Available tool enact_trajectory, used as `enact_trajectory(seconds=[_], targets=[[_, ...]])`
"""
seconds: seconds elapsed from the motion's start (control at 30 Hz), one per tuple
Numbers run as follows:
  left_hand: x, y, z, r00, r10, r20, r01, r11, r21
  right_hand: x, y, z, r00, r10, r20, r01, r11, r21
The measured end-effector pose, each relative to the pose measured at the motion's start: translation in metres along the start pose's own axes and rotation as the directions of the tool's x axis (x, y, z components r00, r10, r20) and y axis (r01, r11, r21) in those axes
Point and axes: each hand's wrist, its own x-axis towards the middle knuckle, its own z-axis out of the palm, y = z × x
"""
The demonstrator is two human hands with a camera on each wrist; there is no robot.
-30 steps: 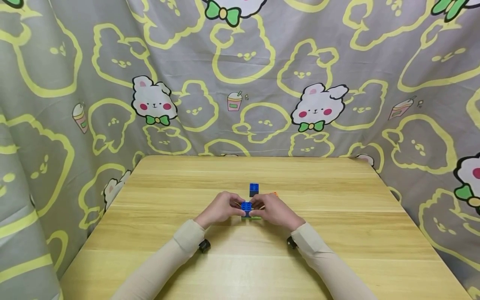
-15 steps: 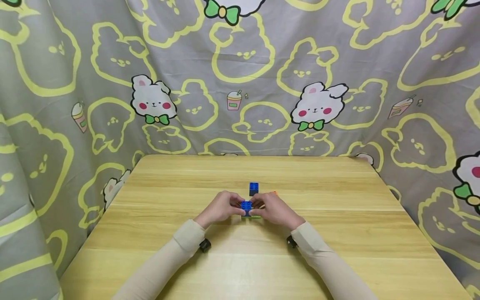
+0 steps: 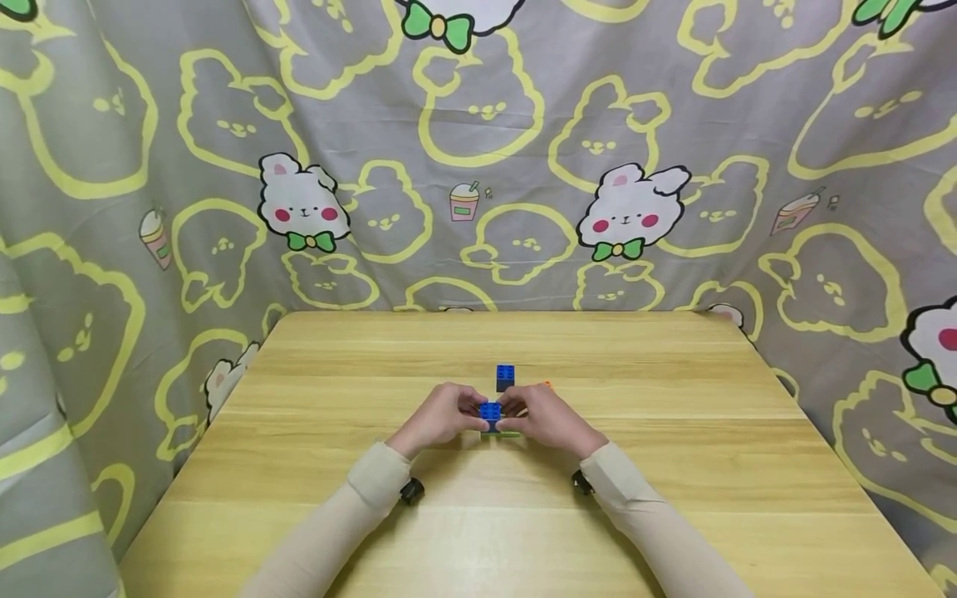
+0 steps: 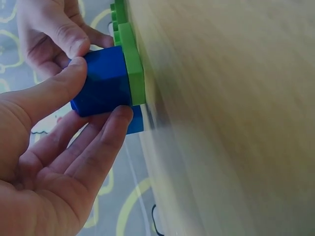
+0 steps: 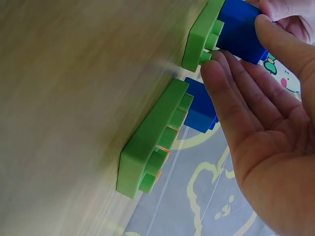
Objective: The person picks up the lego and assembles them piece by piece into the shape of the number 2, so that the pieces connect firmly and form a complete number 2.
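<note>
A blue building block (image 3: 489, 412) sits on one end of a thin green building block (image 4: 133, 64) near the middle of the table. My left hand (image 3: 441, 415) pinches the blue block, its thumb on one side and its fingertips on another. From the opposite side my right hand (image 3: 549, 419) pinches the same block, thumb and fingers around it. In the right wrist view, one right fingertip lies close to the studs of the thin green block (image 5: 199, 37). Parts of both hands' fingers are hidden behind the blocks in the head view.
Behind the hands stands a second blue block (image 3: 505, 379). A bit of orange (image 3: 548, 384) peeks out past the right hand. Another green block (image 5: 147, 142) lies beside the right hand. A patterned curtain (image 3: 463, 124) hangs beyond the wooden table (image 3: 478, 531).
Both hands and the blocks stay in practically the same place. Only the head view shifts slightly.
</note>
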Motion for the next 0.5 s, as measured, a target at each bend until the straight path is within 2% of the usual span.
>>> enact_trajectory(seconds=[0.3,0.5], targets=[[0.0005,-0.0014,0.0014,1.0,0.015,-0.005,-0.015,1.0,0.016,-0.0002,0.0003,-0.0007,1.0,0.01,0.002,-0.01,1.0,-0.005],[-0.0008,-0.0036,-0.0009,1.0,0.011,0.028,-0.011,1.0,0.003,-0.0007,0.0005,-0.0005,1.0,0.012,0.007,-0.012,1.0,-0.003]])
